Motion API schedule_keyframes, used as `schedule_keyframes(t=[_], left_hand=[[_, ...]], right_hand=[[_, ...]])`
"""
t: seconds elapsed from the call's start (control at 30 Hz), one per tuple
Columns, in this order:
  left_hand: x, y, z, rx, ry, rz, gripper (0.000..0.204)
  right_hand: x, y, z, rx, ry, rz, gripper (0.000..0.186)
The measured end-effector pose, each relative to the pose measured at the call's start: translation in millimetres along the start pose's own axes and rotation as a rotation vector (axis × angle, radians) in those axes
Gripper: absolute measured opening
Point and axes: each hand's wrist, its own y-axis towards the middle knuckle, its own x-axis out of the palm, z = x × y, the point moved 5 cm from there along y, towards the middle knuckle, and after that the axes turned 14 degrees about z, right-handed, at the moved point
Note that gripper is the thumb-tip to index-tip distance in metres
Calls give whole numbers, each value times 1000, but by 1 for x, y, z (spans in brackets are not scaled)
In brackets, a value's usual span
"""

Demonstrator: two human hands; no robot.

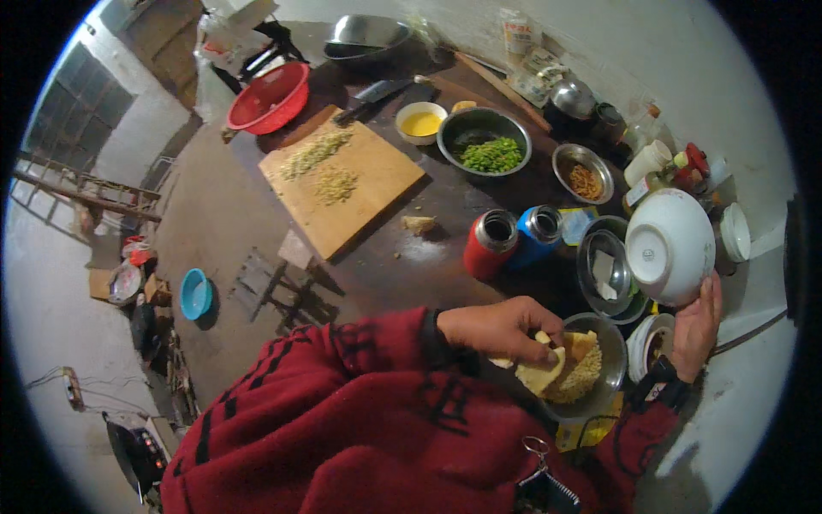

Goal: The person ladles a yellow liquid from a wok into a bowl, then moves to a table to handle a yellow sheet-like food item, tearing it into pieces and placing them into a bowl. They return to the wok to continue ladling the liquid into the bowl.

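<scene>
The left hand (501, 330) pinches a pale yellow slab of noodles (548, 370) over a metal bowl (610, 368), and the right hand (698, 325) holds up a white bowl (672, 247), tipped on its side. They are at the near end of a long dark table (428, 248) with a wooden cutting board (342, 176), a red basket (270, 96) and two flasks (514, 240). The floor (51, 300) is grey and cluttered.

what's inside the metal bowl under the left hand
The metal bowl holds a pale yellow crumbly mass and flat pale pieces, which the left hand touches. The hand and sleeve cover the bowl's near-left part, so what lies there cannot be seen.
</scene>
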Motion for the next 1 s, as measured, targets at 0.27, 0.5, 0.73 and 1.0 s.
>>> schedule_keyframes(t=[0.27, 0.5, 0.73, 1.0], left_hand=[[-7, -69, 20, 60, 57, 159, 16], [-78, -173, 29, 142, 52, 338, 20], [-148, -300, 39, 210, 140, 709, 25], [-143, -373, 18, 42, -27, 1129, 24]], right_hand=[[49, -66, 1, 96, -22, -28, 39], [135, -143, 35, 134, -186, -96, 40], [262, -227, 97, 355, -145, -548, 29], [365, -279, 137, 598, -19, -908, 22]])
